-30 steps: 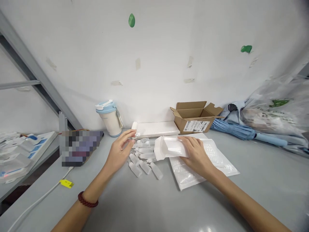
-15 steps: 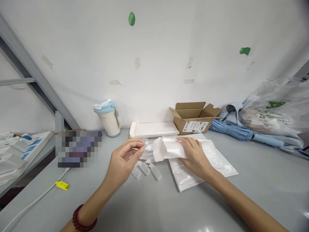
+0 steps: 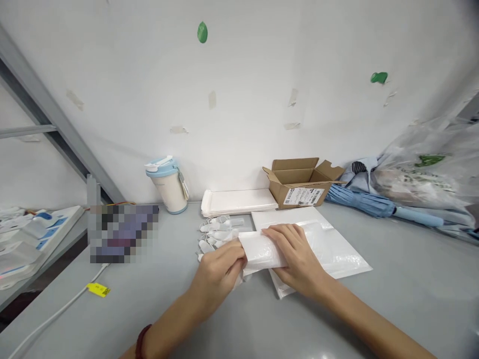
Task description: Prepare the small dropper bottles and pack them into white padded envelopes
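A small white bubble mailer (image 3: 262, 252) lies across the middle of the desk, its mouth facing left. My right hand (image 3: 297, 252) grips it from the right, fingers over the top and thumb below. At the mouth, my left hand (image 3: 220, 269) is closed, its fingertips tucked into the opening; whatever they hold is hidden. Several small translucent plastic bottles (image 3: 220, 234) with thin loops lie just behind my left hand, which partly covers them. Under and behind my right hand rests a larger flat bubble mailer (image 3: 337, 249).
At the wall stand a stack of white mailers (image 3: 239, 200), an open cardboard box (image 3: 303, 187) and a blue-lidded tumbler (image 3: 168, 187). A folded blue umbrella (image 3: 362, 202) and a plastic bag (image 3: 430, 169) lie right. Left are a blurred-out device (image 3: 125, 234) with a cable and a power strip (image 3: 48, 234).
My left hand has moved from the bottles to the mailer's mouth, its fingertips now inside. The small mailer has come down toward me and left, still in my right hand.
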Motion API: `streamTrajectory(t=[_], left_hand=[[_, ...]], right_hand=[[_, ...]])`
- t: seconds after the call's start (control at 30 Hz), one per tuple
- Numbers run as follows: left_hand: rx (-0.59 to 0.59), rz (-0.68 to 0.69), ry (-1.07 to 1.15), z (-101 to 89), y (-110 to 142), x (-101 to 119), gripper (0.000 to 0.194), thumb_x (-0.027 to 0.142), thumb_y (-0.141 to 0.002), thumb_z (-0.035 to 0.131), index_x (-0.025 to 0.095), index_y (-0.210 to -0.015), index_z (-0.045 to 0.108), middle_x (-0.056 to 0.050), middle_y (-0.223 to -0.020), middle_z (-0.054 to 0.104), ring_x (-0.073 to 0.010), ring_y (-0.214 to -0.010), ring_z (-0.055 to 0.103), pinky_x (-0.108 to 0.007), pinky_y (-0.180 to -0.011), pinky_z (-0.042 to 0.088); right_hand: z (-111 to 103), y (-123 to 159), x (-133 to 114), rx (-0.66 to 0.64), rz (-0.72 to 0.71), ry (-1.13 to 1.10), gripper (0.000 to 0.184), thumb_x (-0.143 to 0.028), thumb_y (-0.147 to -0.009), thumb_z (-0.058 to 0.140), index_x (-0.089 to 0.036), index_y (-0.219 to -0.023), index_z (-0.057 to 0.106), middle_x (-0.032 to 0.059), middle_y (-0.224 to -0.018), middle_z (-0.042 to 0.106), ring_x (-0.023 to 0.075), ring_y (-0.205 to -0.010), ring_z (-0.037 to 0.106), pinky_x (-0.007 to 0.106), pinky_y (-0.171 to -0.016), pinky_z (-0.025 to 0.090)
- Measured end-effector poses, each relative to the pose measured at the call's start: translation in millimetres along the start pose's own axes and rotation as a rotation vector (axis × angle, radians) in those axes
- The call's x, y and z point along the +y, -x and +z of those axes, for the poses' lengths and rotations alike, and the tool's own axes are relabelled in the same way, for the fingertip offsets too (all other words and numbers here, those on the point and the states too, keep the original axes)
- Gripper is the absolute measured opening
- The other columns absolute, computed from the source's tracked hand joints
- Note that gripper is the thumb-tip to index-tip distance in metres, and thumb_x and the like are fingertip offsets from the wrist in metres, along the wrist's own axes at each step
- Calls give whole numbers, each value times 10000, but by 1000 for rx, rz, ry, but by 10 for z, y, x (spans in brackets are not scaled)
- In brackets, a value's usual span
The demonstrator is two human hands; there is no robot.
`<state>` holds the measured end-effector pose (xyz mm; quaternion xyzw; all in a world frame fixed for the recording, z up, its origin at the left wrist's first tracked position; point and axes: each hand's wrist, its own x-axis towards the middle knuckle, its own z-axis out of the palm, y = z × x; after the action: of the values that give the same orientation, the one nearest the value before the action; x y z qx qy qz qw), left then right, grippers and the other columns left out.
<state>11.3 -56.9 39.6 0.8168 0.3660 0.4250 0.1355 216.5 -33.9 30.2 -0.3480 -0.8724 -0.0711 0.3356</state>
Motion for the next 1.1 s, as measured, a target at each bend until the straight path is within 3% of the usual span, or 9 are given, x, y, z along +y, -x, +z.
streamTrajectory(t=[0.27, 0.33, 0.43, 0.5, 0.57, 0.67, 0.73, 0.83, 1.1], left_hand=[[-146, 101, -127, -15, 23, -36, 324, 35, -866, 326, 165, -770, 607, -50, -708, 608, -143, -653, 559, -232, -591, 446], [-90, 141, -141, -29, 21, -39, 303, 36, -866, 355, 182, -850, 621, -58, -808, 642, -155, -759, 600, -241, -670, 476], [132, 185, -182, -47, 10, -31, 267, 38, -841, 434, 208, -919, 624, -64, -936, 650, -175, -887, 606, -278, -769, 490], [298, 94, -222, -66, -9, -13, 214, 89, -825, 490, 223, -917, 630, -70, -975, 634, -205, -936, 587, -323, -791, 490], [374, -121, -206, -94, -36, 5, 192, 190, -810, 544, 236, -980, 621, -78, -1057, 611, -236, -975, 572, -354, -787, 492], [207, -485, 77, -137, -79, 11, 290, 339, -801, 563, 221, -1063, 597, -71, -1070, 629, -236, -913, 611, -322, -711, 507], [30, -616, 300, -148, -99, 1, 262, 398, -810, 541, 184, -924, 641, -49, -886, 669, -212, -798, 628, -281, -646, 493], [-86, -684, 477, -124, -112, -1, 281, 424, -781, 570, 154, -738, 635, -21, -696, 630, -179, -682, 585, -252, -594, 450], [-81, -774, 572, -31, -97, 64, 225, 325, -680, 648, 164, -604, 510, 43, -572, 426, -101, -534, 384, -200, -474, 298]], right_hand=[[8, 3, 34, -29, -1, 17, 521, -58, -672, 494, -144, -1182, 434, 128, -1061, 555, 267, -964, 483, 416, -824, 345], [-2, -3, 58, -9, 4, 27, 522, -69, -676, 497, -145, -1188, 432, 131, -1068, 554, 270, -976, 486, 412, -822, 350], [-17, -11, 104, 27, 5, 55, 508, -87, -695, 499, -147, -1194, 425, 136, -1083, 552, 276, -997, 489, 415, -826, 353], [-27, -16, 130, 42, 10, 71, 511, -89, -701, 495, -154, -1202, 419, 138, -1087, 550, 280, -1000, 493, 420, -829, 354], [-38, -21, 143, 56, 3, 72, 531, -90, -700, 487, -167, -1220, 405, 137, -1083, 549, 284, -998, 500, 426, -828, 355], [-49, -24, 141, 92, -33, 53, 558, -101, -704, 479, -177, -1247, 378, 136, -1082, 549, 288, -1001, 508, 433, -829, 359], [-52, -23, 133, 108, -51, 39, 564, -107, -703, 482, -173, -1252, 370, 138, -1088, 547, 290, -1012, 505, 436, -834, 361], [-47, -16, 119, 106, -76, 3, 579, -111, -686, 492, -164, -1250, 368, 143, -1089, 543, 294, -1017, 501, 440, -832, 367], [-28, 13, 34, 74, -137, -66, 605, -98, -664, 470, -168, -1260, 388, 129, -1077, 562, 280, -1002, 518, 449, -834, 378]])
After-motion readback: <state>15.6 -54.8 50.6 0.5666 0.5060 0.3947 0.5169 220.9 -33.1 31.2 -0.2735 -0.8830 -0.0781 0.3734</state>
